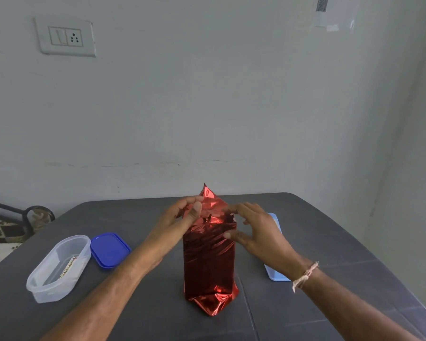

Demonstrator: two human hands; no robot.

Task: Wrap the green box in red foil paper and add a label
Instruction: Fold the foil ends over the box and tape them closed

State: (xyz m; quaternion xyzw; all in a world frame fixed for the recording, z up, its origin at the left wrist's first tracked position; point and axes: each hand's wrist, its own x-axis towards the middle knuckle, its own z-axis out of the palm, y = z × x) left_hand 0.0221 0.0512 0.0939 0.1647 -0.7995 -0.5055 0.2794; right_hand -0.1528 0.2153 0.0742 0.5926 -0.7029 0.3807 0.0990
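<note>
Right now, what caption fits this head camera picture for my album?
Left hand pinches the loose top of the standing red foil paper while the right hand touches its side.

Probably a home: plain wall (207, 107), switch socket (65, 36), dark table (305, 242).

Dark table (330, 244), contents as I see them:
- Red foil paper (209, 267): wrapped round a tall upright shape, bottom crumpled on the tabletop, top flap pointing up.
- My left hand (186, 216): pinches the foil at its top.
- My right hand (260, 233): fingers straight, tips at the foil's top, thumb on its side; thread band (304, 276) at the wrist.
- Clear tub (57, 269) with blue lid (109, 249) just beside it, to my left.
- Pale blue tray (274, 274), partly hidden behind my right hand.
</note>
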